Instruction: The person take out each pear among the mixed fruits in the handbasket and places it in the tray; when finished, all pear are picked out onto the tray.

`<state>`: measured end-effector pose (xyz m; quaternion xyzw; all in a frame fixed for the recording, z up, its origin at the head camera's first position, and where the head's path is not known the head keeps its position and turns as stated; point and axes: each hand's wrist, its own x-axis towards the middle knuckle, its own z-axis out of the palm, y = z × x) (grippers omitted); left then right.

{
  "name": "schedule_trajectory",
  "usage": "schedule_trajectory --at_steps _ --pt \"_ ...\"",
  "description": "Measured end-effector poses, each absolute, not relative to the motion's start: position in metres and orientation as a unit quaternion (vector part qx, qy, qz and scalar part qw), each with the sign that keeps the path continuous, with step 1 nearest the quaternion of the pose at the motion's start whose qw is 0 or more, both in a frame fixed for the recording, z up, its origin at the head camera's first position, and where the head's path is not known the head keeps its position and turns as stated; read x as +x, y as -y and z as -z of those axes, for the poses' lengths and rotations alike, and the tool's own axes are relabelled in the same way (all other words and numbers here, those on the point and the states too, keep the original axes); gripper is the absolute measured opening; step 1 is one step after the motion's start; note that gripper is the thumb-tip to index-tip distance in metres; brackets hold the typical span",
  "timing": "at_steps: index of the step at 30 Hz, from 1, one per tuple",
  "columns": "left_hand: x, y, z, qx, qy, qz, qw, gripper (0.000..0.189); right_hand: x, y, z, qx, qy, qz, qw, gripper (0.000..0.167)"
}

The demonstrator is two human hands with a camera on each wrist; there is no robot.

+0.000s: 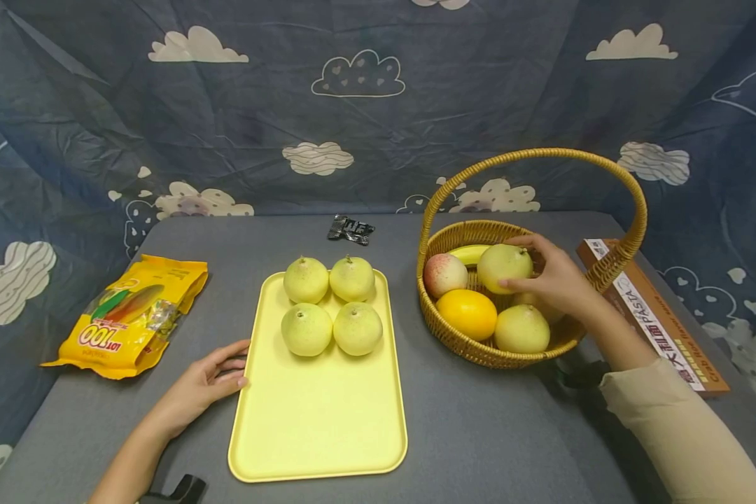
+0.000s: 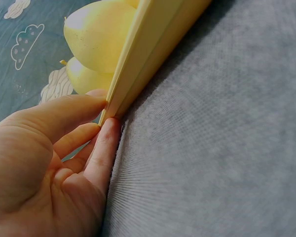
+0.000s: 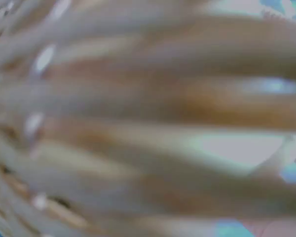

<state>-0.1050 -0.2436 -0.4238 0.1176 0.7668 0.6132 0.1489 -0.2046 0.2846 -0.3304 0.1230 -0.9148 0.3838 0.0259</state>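
On the yellow tray (image 1: 318, 420), several pale green pomelos (image 1: 306, 329) stand grouped at the far end. My left hand (image 1: 204, 381) lies at the tray's left side, fingertips and thumb touching its rim; the left wrist view shows the thumb (image 2: 74, 111) right at that edge. To the right is a wicker basket (image 1: 500, 358). Inside it my right hand (image 1: 557, 276) grips a pomelo (image 1: 504, 268) between thumb and fingers. Around that fruit are a peach (image 1: 445, 275), a banana (image 1: 469, 254), an orange (image 1: 467, 314) and another pomelo (image 1: 521, 329). The right wrist view shows blurred wicker (image 3: 138, 103).
A yellow candy bag (image 1: 132, 315) lies on the left. Small black wrapped pieces (image 1: 351, 229) sit behind the tray. A brown pasta box (image 1: 658, 318) lies right of the basket, partly behind its tall arched handle (image 1: 535, 155). Cloud-patterned cloth (image 1: 359, 140) hangs at the back.
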Motion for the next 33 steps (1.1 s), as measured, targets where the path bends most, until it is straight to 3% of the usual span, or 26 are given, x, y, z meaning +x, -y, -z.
schedule_trajectory --at_steps 5,17,21,33 --pt "-0.105 0.244 0.423 0.114 -0.765 -0.614 0.155 0.064 -0.192 -0.277 0.318 0.139 0.894 -0.422 0.059 0.063" --pt "-0.105 0.243 0.424 0.125 -0.763 -0.617 0.145 0.062 -0.144 -0.213 0.3 0.301 0.814 -0.484 0.109 0.064" --pt "-0.105 0.244 0.424 0.115 -0.767 -0.614 0.149 0.064 -0.129 -0.183 0.298 0.324 0.805 -0.49 0.084 0.063" --pt "-0.105 0.244 0.425 0.119 -0.766 -0.614 0.148 0.064 -0.104 -0.106 0.352 0.362 0.765 -0.53 -0.046 0.061"
